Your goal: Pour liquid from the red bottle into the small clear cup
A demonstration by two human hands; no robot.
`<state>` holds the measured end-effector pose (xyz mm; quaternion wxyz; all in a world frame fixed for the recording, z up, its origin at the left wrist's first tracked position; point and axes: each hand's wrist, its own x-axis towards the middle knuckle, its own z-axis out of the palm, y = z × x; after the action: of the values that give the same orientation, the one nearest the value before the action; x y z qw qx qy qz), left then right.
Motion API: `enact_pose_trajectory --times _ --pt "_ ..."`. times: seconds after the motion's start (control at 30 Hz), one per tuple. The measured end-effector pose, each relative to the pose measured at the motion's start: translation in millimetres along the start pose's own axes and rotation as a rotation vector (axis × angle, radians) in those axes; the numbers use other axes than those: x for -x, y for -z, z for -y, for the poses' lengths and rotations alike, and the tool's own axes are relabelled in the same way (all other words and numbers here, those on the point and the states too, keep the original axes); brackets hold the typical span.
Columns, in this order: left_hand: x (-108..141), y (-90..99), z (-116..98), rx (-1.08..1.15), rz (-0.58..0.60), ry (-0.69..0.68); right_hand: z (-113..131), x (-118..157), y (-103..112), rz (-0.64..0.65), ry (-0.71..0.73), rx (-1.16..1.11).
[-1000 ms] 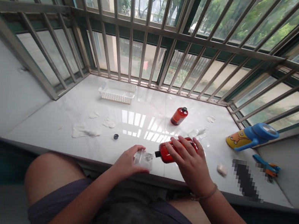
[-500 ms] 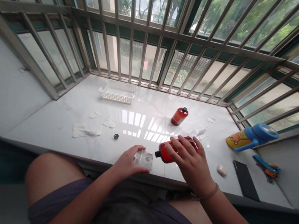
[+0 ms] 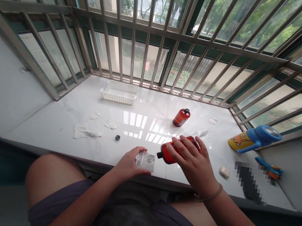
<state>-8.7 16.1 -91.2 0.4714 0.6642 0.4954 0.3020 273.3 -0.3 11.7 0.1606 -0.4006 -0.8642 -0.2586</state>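
Observation:
My left hand [image 3: 130, 162] is closed around a small clear box [image 3: 146, 161] at the front edge of the white sill, thumb along its near side. Something small and greyish shows inside the box, too unclear to name. In my right hand [image 3: 193, 159] is a red bottle [image 3: 171, 153], tilted on its side with its black neck pointing left, just above and beside the box. I cannot make out any liquid leaving the neck. A small black cap [image 3: 117, 138] lies on the sill to the left of the box.
A second red bottle [image 3: 181, 117] stands farther back. A white basket [image 3: 118, 93] sits near the window bars. Crumpled wipes [image 3: 87, 133] lie at left. To the right are a blue-yellow flask [image 3: 254, 139], a whitish lump [image 3: 224, 172] and a blurred-out dark flat object [image 3: 248, 181].

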Motion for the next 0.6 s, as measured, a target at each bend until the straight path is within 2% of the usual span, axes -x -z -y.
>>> enact_pose_trajectory --times 0.6 --pt "-2.9 -1.6 1.0 0.007 -0.007 -0.007 -2.4 -7.8 5.3 -0.012 0.054 0.046"
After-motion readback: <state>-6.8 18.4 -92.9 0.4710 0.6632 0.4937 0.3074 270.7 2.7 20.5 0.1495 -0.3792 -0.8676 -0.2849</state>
